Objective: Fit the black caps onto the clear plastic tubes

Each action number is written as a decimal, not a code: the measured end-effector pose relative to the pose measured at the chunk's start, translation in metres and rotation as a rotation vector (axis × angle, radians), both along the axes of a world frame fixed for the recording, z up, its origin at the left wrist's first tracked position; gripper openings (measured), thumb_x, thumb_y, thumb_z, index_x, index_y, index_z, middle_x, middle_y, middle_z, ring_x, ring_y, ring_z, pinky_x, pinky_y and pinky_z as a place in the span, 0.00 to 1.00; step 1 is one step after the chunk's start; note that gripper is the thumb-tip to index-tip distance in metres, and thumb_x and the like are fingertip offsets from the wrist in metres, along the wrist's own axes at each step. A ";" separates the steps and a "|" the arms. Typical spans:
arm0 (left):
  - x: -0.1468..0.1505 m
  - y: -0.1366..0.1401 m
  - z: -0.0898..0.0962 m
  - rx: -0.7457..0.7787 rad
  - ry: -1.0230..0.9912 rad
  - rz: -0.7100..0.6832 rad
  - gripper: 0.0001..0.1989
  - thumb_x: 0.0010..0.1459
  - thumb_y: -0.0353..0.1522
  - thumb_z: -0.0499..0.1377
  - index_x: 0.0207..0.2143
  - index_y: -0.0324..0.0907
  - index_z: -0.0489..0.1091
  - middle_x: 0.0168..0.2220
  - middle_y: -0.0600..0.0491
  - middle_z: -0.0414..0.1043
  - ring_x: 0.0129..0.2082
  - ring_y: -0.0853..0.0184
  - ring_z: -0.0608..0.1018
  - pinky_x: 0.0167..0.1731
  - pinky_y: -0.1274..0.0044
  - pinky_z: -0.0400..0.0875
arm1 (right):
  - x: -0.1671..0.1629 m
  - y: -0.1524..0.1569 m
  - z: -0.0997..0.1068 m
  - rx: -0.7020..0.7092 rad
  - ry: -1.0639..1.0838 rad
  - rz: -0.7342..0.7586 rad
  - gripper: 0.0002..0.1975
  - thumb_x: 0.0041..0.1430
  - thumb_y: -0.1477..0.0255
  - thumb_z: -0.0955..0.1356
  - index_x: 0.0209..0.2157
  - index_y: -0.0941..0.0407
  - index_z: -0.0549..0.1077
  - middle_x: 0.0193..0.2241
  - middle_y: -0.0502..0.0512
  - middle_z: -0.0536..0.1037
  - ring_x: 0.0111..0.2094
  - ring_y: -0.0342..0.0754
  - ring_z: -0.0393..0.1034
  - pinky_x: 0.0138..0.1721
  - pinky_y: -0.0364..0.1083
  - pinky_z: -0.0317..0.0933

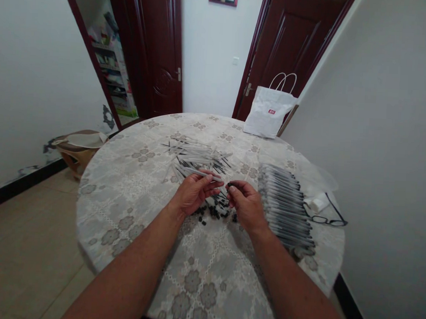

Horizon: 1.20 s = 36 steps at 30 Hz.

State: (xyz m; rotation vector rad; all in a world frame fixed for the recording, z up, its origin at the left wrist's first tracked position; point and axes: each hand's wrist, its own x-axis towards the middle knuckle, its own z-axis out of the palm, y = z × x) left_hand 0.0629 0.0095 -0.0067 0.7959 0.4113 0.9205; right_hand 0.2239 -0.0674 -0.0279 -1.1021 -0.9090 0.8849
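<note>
My left hand [192,192] is closed around a slim whitish pen [214,177], whose end points toward my right hand. Fingers and thumb of my right hand [248,203] pinch a small black cap [231,184], close to that pen's end but apart from it. Beyond my left hand lies a loose pile of similar pens [195,154], some with dark ends. Below and between my hands, small black caps [215,212] are scattered on the cloth. To the right of my right hand, many pens with black ends [285,206] lie side by side in a neat row.
A round table with a flowered cloth [125,197] carries everything. Eyeglasses [326,220] and a small white object [319,202] lie right of the row. A white paper bag [269,112] stands at the far right edge. A wooden stool [76,147] is at the left.
</note>
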 end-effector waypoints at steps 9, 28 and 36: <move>0.001 -0.002 0.001 0.035 0.031 -0.008 0.13 0.54 0.32 0.71 0.40 0.37 0.73 0.41 0.46 0.80 0.40 0.60 0.84 0.37 0.72 0.79 | -0.005 0.001 -0.006 -0.002 -0.013 -0.006 0.14 0.55 0.62 0.74 0.40 0.55 0.75 0.25 0.47 0.75 0.22 0.41 0.66 0.22 0.41 0.62; 0.003 -0.003 -0.002 0.103 0.146 -0.002 0.15 0.51 0.34 0.72 0.39 0.37 0.75 0.38 0.45 0.80 0.37 0.61 0.83 0.36 0.71 0.79 | -0.004 -0.004 0.001 0.012 -0.233 -0.066 0.12 0.58 0.63 0.72 0.40 0.55 0.76 0.26 0.47 0.75 0.23 0.42 0.65 0.24 0.41 0.61; 0.003 -0.002 -0.003 0.078 0.172 0.018 0.16 0.49 0.33 0.73 0.38 0.36 0.76 0.32 0.46 0.80 0.32 0.62 0.83 0.33 0.72 0.79 | -0.005 -0.008 0.000 -0.004 -0.427 -0.132 0.13 0.62 0.60 0.69 0.42 0.55 0.76 0.30 0.50 0.77 0.28 0.45 0.68 0.30 0.43 0.62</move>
